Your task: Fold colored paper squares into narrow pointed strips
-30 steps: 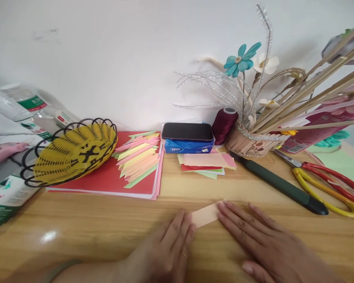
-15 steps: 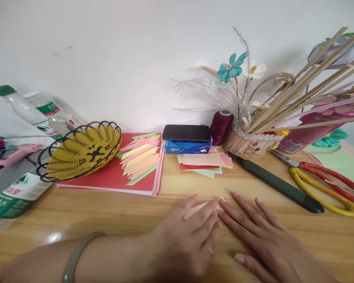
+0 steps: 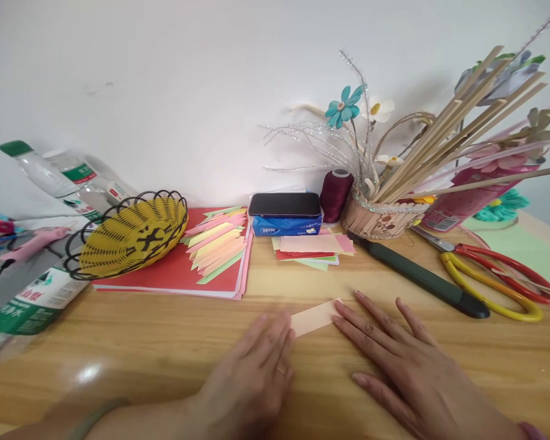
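Observation:
A pale peach paper strip lies slanted on the wooden table, its middle uncovered between my two hands. My left hand rests on the strip's left end, fingers close together and pressed down; whether its fingertips grip the paper is hidden. At the strip's right end, my right hand lies flat with its fingers spread, the index fingertip touching the paper. Beyond the hands, more cut paper pieces are stacked in front of a blue packet that has a black phone on it.
A yellow basket and folded coloured strips sit on red paper. Bottles and a pink glue gun are at left. A dark green-handled tool, scissors, maroon thread and a flower basket stand or lie right.
My left hand has slid left along the strip, uncovering its middle. My right hand stays at the right end. The view has shifted slightly.

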`<state>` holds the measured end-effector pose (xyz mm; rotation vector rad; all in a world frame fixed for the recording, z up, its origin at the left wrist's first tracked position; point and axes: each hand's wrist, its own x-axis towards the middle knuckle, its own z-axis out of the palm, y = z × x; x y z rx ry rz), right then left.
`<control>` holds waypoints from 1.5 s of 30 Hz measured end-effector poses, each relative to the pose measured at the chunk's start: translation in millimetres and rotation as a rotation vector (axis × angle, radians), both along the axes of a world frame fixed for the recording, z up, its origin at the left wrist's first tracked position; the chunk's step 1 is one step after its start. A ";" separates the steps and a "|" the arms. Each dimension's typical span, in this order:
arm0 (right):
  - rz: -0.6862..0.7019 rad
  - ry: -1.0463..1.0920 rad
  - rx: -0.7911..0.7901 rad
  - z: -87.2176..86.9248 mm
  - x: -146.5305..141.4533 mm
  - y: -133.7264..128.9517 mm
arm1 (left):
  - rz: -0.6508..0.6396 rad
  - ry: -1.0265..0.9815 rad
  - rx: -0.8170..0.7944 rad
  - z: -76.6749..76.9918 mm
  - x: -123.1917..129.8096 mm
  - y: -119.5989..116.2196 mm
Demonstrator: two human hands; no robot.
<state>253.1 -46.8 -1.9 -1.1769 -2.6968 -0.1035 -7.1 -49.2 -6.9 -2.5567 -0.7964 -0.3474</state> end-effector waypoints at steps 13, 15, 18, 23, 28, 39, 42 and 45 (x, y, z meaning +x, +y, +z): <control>0.005 -0.016 0.139 4.1 -0.2 -2.0 | -0.009 -0.091 -0.069 -3.9 -15.6 0.8; 0.002 -0.032 0.164 4.9 -0.5 -2.5 | -0.014 -0.095 -0.067 -4.9 -15.8 1.4; 0.003 -0.052 0.193 4.8 -0.7 -3.5 | -0.024 -0.067 -0.046 -5.0 -15.4 1.8; 0.024 -0.026 0.209 4.1 -1.3 -2.5 | -0.074 -0.125 0.042 0.3 -5.5 10.2; 0.083 -0.027 0.256 7.3 -4.7 8.5 | -0.115 -0.054 0.094 8.3 15.3 23.0; 0.070 0.193 -0.035 30.7 -34.9 36.9 | 0.050 -0.296 -0.498 27.3 22.9 47.9; -0.027 0.276 -0.205 37.7 -36.1 40.3 | 0.096 -0.373 -0.620 38.2 21.3 54.4; -0.095 0.317 -0.323 42.6 -35.5 39.9 | 0.158 -0.535 -0.963 43.1 22.2 57.1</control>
